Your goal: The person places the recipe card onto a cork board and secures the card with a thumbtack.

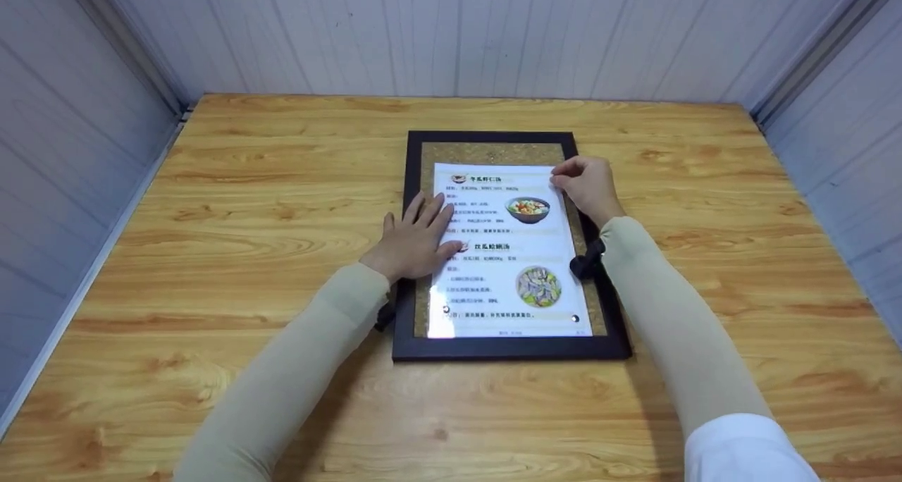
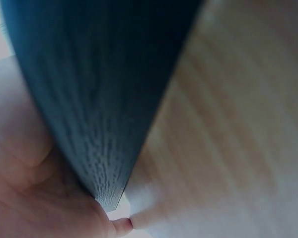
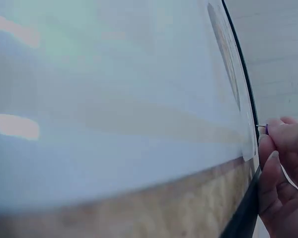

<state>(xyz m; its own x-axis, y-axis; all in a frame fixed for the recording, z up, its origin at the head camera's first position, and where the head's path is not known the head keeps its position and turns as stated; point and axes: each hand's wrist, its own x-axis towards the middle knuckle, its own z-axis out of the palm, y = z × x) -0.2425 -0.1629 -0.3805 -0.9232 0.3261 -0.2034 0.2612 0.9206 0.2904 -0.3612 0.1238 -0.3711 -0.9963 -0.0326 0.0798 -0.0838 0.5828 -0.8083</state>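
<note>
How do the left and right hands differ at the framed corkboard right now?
The left hand lies spread; the right hand pinches a small pin. The left reaches across the left edge of the sheet; the right is at its upper right corner. Both are bare, with beige sleeves above.

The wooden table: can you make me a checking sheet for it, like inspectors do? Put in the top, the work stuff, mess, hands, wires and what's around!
Surface: wood-patterned table.
Job's things: a printed sheet with food pictures lies on a dark-framed corkboard; two small round pins sit near its lower corners.
Clutter: nothing seen.
Hands: left hand lies flat across the frame's left side and the sheet; right hand pinches a purple pin by the sheet's top right corner.
Cables: nothing seen.
Surroundings: pale panelled walls behind and on both sides.
</note>
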